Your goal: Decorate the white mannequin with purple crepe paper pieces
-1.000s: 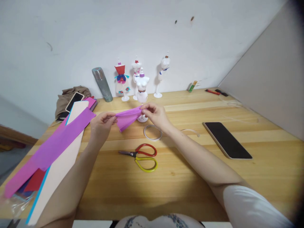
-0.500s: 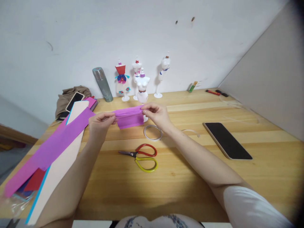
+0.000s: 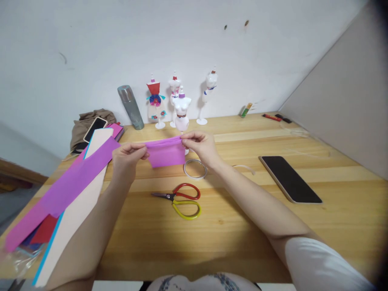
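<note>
A purple sheet of thin paper or fabric [image 3: 168, 155] is stretched between my hands above the table, its top edge gathered in a fold and its lower part hanging down. My left hand [image 3: 127, 159] pinches the left end of that edge, and my right hand [image 3: 198, 147] pinches the right end between thumb and fingers. Just behind the sheet stands a small white mannequin [image 3: 182, 109], its base partly hidden. On the table in front lie scissors [image 3: 177, 201] with one red and one yellow handle. A ring of narrow white tape or wire [image 3: 185, 169] rests below my right hand.
Several dressed mini mannequins [image 3: 156, 101] and a grey flask [image 3: 131, 107] stand along the wall. Purple, white and red sheets [image 3: 72, 178] lie at the left, near a phone [image 3: 95, 128] on brown cloth. A large phone [image 3: 289, 180] and a glue stick [image 3: 246, 110] are at the right.
The folded strip along the sheet's top edge has become narrower, and the hanging part looks flatter and slightly lower. Both hands stay almost in place, still pinching the ends.
</note>
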The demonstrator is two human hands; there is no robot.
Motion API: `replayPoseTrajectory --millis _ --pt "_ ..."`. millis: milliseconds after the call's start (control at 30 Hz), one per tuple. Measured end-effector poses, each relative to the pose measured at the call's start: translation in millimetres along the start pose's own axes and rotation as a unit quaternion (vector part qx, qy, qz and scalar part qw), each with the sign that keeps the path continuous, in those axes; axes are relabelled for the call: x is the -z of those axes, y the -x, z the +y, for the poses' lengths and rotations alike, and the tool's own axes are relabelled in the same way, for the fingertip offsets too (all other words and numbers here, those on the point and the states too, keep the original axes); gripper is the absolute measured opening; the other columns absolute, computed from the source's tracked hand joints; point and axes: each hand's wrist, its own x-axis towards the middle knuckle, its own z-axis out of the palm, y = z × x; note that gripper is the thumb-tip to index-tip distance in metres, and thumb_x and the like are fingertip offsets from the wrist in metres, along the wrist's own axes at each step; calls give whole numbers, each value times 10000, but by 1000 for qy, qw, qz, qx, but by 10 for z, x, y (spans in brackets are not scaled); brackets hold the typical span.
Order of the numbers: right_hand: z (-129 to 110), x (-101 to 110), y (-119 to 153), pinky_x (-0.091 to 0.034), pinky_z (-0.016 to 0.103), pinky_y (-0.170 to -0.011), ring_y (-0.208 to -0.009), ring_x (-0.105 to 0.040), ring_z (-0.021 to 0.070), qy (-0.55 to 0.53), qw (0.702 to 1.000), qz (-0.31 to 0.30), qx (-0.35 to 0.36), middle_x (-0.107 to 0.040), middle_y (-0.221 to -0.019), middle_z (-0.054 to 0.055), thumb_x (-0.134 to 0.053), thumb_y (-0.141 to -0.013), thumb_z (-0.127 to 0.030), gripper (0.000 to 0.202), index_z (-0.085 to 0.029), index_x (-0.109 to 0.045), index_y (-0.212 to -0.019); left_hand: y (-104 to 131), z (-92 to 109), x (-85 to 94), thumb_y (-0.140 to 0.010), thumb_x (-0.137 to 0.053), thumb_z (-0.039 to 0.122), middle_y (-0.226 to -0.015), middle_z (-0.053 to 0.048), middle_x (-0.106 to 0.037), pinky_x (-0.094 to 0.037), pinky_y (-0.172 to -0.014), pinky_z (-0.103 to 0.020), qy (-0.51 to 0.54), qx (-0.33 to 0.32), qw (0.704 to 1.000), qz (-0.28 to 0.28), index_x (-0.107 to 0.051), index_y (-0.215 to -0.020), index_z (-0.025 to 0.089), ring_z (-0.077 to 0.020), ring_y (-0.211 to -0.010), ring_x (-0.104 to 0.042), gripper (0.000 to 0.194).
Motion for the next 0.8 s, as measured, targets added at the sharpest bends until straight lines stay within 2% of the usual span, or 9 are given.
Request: replayPoseTrajectory --millis 333,567,700,800 --pt "14 24 -18 -515 296 -580 -536 -574 117 -7 1000 -7 -8 -673 -595 -11 -804 -601 -277 149 -198 -755 -718 -22 -22 23 -571 -795 283 -528 4 -678 -546 -549 -286 -22 -16 999 -29 -716 -665 179 -149 -500 -637 161" --pt "35 26 -12 -516 298 -603 -579 -587 122 9 1000 -6 21 -693 -651 -3 -793 -640 -297 160 -205 -767 -768 -37 -105 47 -631 -771 290 -584 12 -700 -592 -591 -315 -63 -76 995 -27 -782 -860 190 -165 -552 -675 250" --pt "50 31 -13 -521 304 -618 -599 -598 131 15 999 -7 33 -695 -663 1 -793 -654 -311 167 -206 -761 -780 -12 -117 63 -692 -734 285 -679 -8 -746 -613 -658 -326 -128 -121 984 -21 -799 -869 200 -174 -614 -709 207" --pt "62 37 -25 -527 308 -628 -612 -604 133 16 999 -8 44 -699 -683 1 -796 -650 -318 195 -205 -758 -805 4 -114 67 -713 -709 274 -685 -18 -751 -613 -674 -323 -163 -132 978 -17 -801 -895 187 -181 -631 -722 222"
